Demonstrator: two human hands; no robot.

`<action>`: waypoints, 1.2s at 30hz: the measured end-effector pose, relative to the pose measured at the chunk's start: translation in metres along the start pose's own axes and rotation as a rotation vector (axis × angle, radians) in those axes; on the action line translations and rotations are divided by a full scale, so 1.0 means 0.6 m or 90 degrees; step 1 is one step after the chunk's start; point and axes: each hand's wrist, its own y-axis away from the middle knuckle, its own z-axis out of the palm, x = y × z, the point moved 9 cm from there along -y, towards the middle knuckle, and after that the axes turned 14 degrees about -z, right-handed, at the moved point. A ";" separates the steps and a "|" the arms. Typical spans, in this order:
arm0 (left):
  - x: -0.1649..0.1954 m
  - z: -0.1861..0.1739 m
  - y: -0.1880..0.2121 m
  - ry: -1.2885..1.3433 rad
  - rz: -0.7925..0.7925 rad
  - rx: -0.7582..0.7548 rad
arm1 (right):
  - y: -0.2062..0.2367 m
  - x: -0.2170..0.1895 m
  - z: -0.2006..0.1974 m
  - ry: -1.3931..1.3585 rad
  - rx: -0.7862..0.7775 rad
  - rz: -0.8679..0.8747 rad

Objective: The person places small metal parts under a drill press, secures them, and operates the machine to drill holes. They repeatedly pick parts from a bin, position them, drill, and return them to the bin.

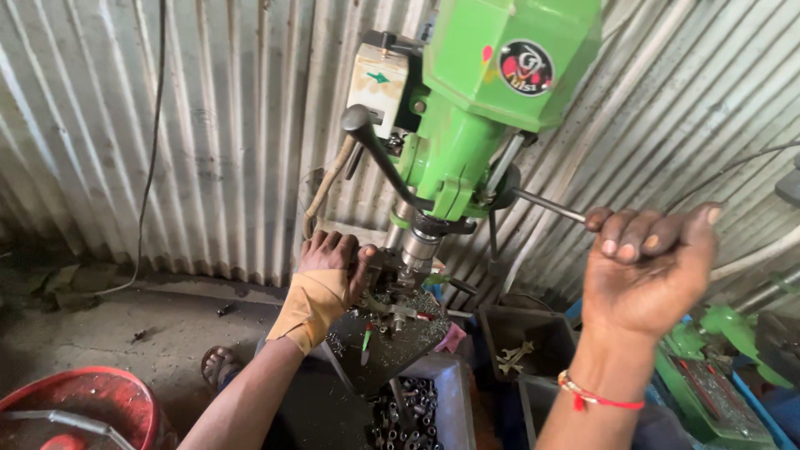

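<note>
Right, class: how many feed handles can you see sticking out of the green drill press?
2. One black-knobbed metal feed handle points up-left, untouched. The other thin metal feed handle runs right into the right hand. A third may be hidden.

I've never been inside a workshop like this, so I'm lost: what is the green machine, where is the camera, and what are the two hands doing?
The camera sits on the person's head and looks down at their own hands. The green machine is an upright drill press standing against a corrugated metal wall. The right hand is closed around the end of the feed handle, a rod on the machine's side. The left hand, wrapped in tan cloth, rests on the small work table under the spindle, holding something I cannot make out. Metal chips cover that table. Below is a tray of small metal parts; a red bucket stands at lower left.
</note>
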 end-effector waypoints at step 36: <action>0.004 0.006 -0.002 -0.009 -0.006 0.002 | 0.049 -0.005 -0.012 -0.003 -0.045 -0.036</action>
